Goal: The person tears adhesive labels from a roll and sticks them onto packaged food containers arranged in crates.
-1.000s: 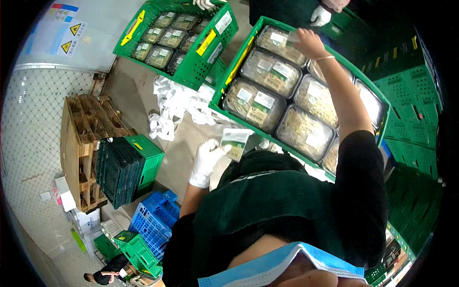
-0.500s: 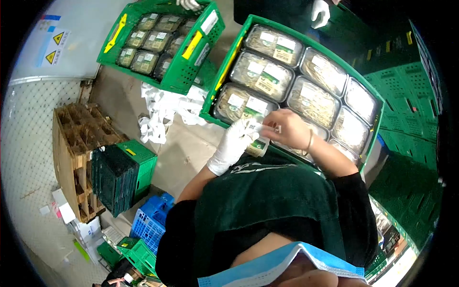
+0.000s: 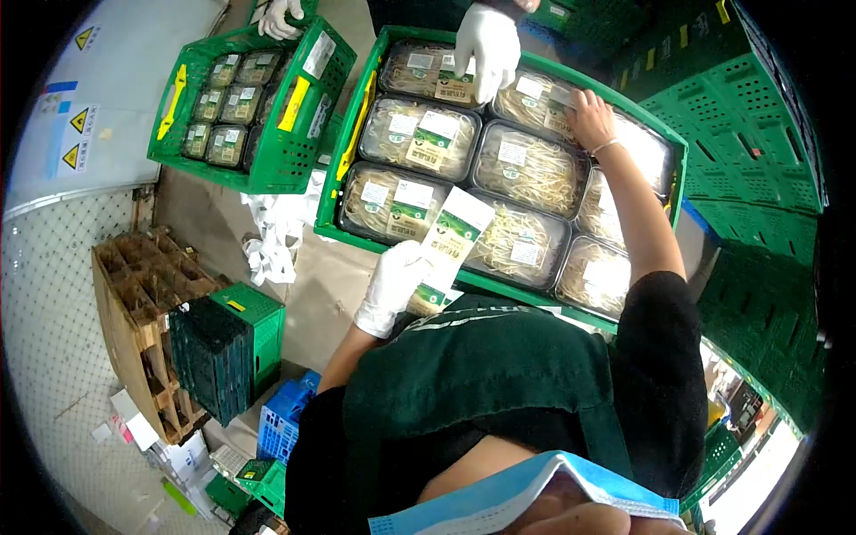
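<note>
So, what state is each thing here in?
Left hand: gloved, gripping labels
Labels: loose, fanned out
Right hand: bare, fingers at a pack
Packs: covered, several with green-banded labels
Nearer crate: open-topped, full of packs
Farther crate: open-topped, holding packs
Co-worker's hand: gloved, over the nearer crate
White strips: tangled, on the floor
Apron: worn

This is looking like a food-packing area in a warehouse or plant: green plastic crates [image 3: 278,163] are holding clear-lidded trays of bean sprouts [image 3: 530,169] with printed labels [image 3: 432,138], stacked crates [image 3: 749,156] are towering at the right, wooden pallets [image 3: 147,308] are sitting near the left wall [image 3: 53,330], and triangular warning signs [image 3: 79,119] are showing above.
</note>
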Demonstrator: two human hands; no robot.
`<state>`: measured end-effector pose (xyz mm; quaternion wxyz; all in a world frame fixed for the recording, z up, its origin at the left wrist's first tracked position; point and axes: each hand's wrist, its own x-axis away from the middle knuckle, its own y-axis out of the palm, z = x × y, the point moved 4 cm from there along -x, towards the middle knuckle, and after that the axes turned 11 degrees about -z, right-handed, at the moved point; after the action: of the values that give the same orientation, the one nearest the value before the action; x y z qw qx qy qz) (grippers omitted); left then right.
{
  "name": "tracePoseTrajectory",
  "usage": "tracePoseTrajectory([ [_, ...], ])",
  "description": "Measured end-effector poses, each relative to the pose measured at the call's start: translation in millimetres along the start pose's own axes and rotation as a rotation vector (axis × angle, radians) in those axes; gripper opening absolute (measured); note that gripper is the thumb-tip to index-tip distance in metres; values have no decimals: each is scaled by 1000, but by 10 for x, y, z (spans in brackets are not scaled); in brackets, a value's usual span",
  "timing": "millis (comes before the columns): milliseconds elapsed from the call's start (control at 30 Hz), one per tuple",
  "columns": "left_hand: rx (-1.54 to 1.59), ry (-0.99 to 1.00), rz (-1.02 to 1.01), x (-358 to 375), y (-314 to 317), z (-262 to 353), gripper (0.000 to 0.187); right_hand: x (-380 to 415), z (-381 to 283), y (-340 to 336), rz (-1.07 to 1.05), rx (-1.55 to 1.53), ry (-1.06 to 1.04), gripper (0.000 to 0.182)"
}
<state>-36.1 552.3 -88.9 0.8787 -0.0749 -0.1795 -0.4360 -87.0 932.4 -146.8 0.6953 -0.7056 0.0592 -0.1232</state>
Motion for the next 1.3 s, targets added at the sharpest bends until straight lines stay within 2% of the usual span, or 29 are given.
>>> tracePoseTrajectory([
  [33, 134, -44, 29, 40, -1, -54, 6, 31, -14, -9, -2, -4, -2, 45],
  [100, 150, -84, -17, 89, 46, -85, 9, 252, -47, -192, 320, 58, 161, 55],
  [133, 175, -45, 5, 79, 84, -64, 12, 385, -129, -297, 414, -93, 100, 64],
  [167, 198, -1, 26, 53, 118, -41, 15, 548, -302, -398, 13, -362, 201, 65],
  [200, 220, 1, 55, 35, 151, -74, 23, 737, -530, -372, -227, -1060, 43, 64],
  [233, 220, 1, 51, 20, 191, -56, 23, 1003, -798, -322, -236, -1230, -298, 54],
  [267, 255, 7, -6, -15, 251, -7, 24, 1266, -1135, -718, -450, -1355, -496, 44],
  [300, 290, 13, -62, -52, 301, 44, 25, 1435, -1252, -862, -274, -1105, -530, 34],
  [333, 126, -46, -65, -65, 291, 64, 22, 1530, -1293, -920, -213, -979, -485, 28],
  [367, -301, -121, -97, -68, 204, 53, 23, 1582, -1313, -863, -167, -1010, -512, 22],
  [433, -152, 82, 8, -65, 409, 405, 26, 1684, -1378, -866, -204, -1061, -575, 18],
  [467, 105, 233, 50, -113, 563, 514, 28, 1771, -1424, -807, -193, -1063, -540, 15],
  [567, -299, 120, 106, -70, 589, 374, 17, 1916, -1413, -944, -96, -1037, -390, 13],
  [600, -384, 53, 82, -79, 585, 328, 14, 1863, -1341, -966, 90, -902, -506, 12],
  [633, -382, 57, 84, -62, 573, 300, 14, 1761, -1190, -968, 140, -843, -396, 11],
  [700, -1, 192, 10, 5, 566, 231, 20, 1397, -737, -969, 219, -748, -294, 7],
  [733, 99, 168, 47, 32, 486, 138, 22, 1209, -543, -872, 124, -720, -263, 10],
  [767, -50, 210, -16, 74, 378, 75, 21, 1112, -447, -737, 141, -603, -303, 20],
  [833, 144, -18, 59, 187, 214, -33, 20, 1025, -481, -351, 12, -350, -296, 28],
  [900, 169, -38, 45, 282, 166, -132, 22, 1078, -576, -71, 62, -151, -155, 33],
  [967, 274, 72, 103, 345, 155, -124, 25, 1151, -584, -31, 146, -154, -116, 37],
  [1033, 237, 70, 153, 333, 132, -225, 33, 1356, -761, -336, 383, -292, -82, 44],
  [1067, 244, 108, 93, 319, 155, -229, 35, 1437, -866, -358, 134, -537, -138, 49],
  [1100, 250, 149, 32, 310, 213, -136, 36, 1574, -1110, -539, -241, -1147, -217, 47],
  [1133, 250, 170, -9, 311, 275, -76, 36, 1721, -1345, -624, -356, -1312, -422, 43],
  [1167, 152, 92, -40, 293, 285, -132, 36, 1863, -1528, -786, -282, -1085, -527, 35],
  [1233, -293, -58, -182, 333, 237, -70, 32, 2015, -1703, -810, -85, -777, -581, 19],
  [1267, -422, -160, -227, 353, 241, -13, 27, 2066, -1758, -809, -172, -838, -604, 17],
  [1300, -426, -160, -230, 382, 298, 61, 27, 2128, -1824, -816, -259, -901, -623, 16],
])
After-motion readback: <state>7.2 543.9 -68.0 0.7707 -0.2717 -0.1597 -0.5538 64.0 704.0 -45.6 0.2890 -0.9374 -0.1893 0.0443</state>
